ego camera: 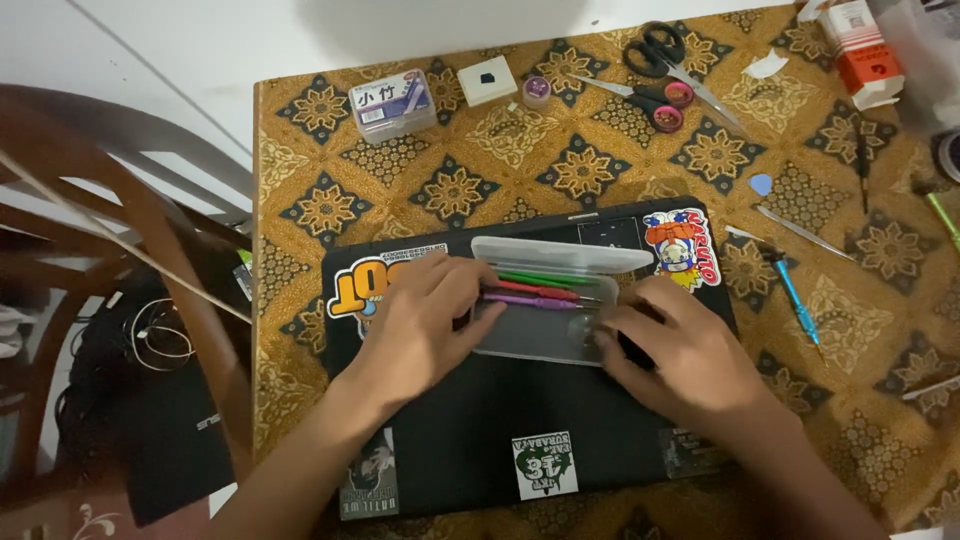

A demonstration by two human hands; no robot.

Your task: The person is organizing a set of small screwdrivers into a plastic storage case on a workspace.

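While lying flat on the lid of the closed black laptop (500, 430), near the middle of the patterned tablecloth (480, 170), flanked at both ends: clear plastic case (540, 335), its hinged cover (560, 253) thrown open toward the far side. Inside, three slim tools side by side, lengthwise: green (540, 278), red (545, 290), purple (540, 301).

Left hand (415, 330) laid over the left end of the case, fingers stretched out and close together, tips on the tool handles; not visibly closed round anything. Right hand (685, 350) curled at the near right corner of the case, fingertips down on or just beside the tray; impossible to tell whether pinching the rim or merely pressing on it.

Judged by looks: thin, light, fairly stiff but slightly springy plastic, likely to skate on the smooth laptop lid and to crack if squeezed hard. Best taken by the two short ends or along the long walls of the tray, never by the open cover, since the hinge looks weak. Loose tools apt to roll if tipped, so kept level.

Around it: pink-handled scissors (655, 70) far right, a small labelled clear box (395, 105) far left, a blue pick (761, 185), tweezers (800, 230) and a blue screwdriver (795, 295) to the right of the laptop, well apart from the case. Wooden chair (120, 200) off the left edge.
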